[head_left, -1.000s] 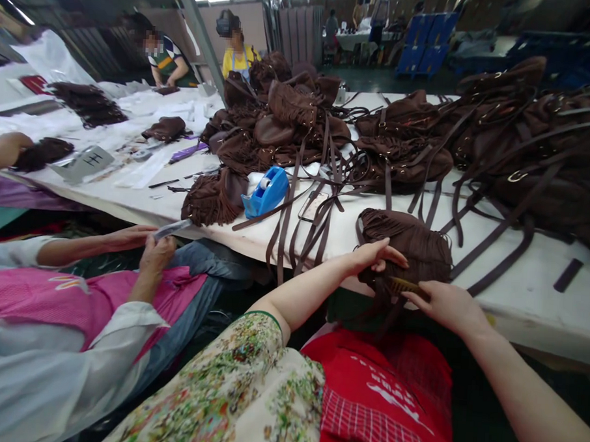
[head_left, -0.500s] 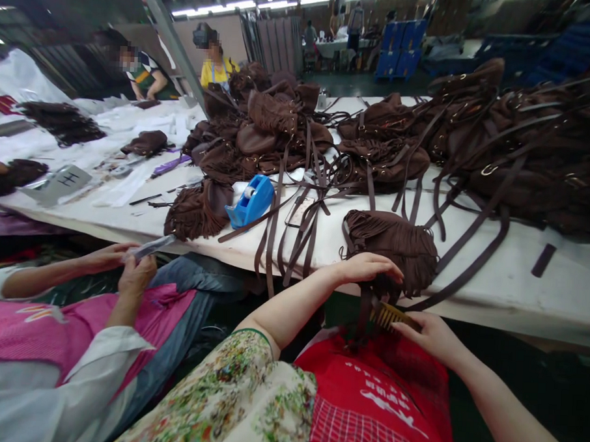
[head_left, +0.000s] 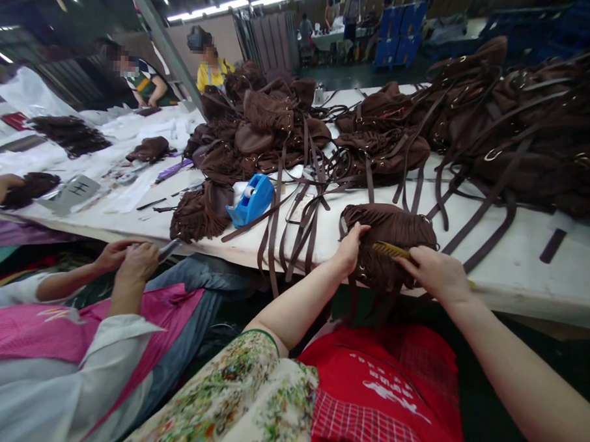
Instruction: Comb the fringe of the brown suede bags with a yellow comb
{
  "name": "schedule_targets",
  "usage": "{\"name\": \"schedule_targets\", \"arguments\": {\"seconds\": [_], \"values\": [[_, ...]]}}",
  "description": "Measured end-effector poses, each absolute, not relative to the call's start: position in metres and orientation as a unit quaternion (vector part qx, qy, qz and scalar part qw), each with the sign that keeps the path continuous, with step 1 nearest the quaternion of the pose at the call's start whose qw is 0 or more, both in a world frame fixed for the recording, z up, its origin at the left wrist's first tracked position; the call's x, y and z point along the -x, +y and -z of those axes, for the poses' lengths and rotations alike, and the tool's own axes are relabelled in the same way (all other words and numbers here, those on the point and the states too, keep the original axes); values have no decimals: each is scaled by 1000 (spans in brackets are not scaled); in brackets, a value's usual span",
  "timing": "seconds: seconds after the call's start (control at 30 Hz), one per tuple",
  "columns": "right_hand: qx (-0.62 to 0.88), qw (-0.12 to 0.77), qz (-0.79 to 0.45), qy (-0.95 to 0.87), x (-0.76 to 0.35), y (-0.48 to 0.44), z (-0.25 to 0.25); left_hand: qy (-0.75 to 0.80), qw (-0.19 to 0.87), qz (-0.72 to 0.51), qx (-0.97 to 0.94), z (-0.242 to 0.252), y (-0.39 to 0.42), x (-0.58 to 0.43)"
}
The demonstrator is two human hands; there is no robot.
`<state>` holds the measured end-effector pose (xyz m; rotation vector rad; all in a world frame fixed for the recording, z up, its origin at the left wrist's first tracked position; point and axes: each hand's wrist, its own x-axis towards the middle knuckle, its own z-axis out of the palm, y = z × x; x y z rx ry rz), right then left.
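Observation:
A dark brown fringed bag (head_left: 397,227) lies at the front edge of the table, part of it hanging over. My left hand (head_left: 353,244) grips the bag's left side, fingers closed on the fringe. In my right hand (head_left: 437,271) is a yellow comb (head_left: 392,250), closed in the fingers, its teeth against the bag's fringe. Dark straps dangle below the bag in front of the red apron (head_left: 385,388).
A blue tape dispenser (head_left: 251,201) and another fringed bag (head_left: 200,211) stand to the left. Brown bags (head_left: 269,132) with straps are heaped behind, more (head_left: 532,153) at right. Close on my left, a co-worker's hands (head_left: 135,263) hold a small tool.
My right hand has raised the comb from below the table edge onto the bag's fringe. My left hand has moved left and up to the bag's side.

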<state>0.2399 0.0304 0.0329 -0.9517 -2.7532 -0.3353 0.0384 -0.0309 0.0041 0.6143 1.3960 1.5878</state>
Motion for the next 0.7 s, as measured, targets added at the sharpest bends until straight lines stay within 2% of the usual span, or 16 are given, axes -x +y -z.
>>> {"name": "schedule_targets", "arguments": {"seconds": [0.1, 0.27, 0.33, 0.47, 0.53, 0.6, 0.7], "values": [[318, 36, 88, -943, -225, 42, -31, 541, 514, -621, -241, -1, -18, -38], [268, -17, -15, -963, -257, 15, -12, 580, 479, -566, -337, 9, -21, -37], [243, -5, -37, -969, -278, -4, -3, 610, 438, -530, -394, 9, -22, -36], [267, 75, -53, -959, -302, -34, 9, 651, 372, -424, -508, 2, -19, -38], [295, 80, -146, -941, -303, -42, 11, 653, 353, -378, -553, -2, -19, -44], [316, 66, -292, -900, -299, -45, 11, 656, 324, -345, -588, -6, -24, -53], [343, 73, -462, -815, -294, -44, 9, 672, 254, -352, -600, -18, -37, -64]]}}
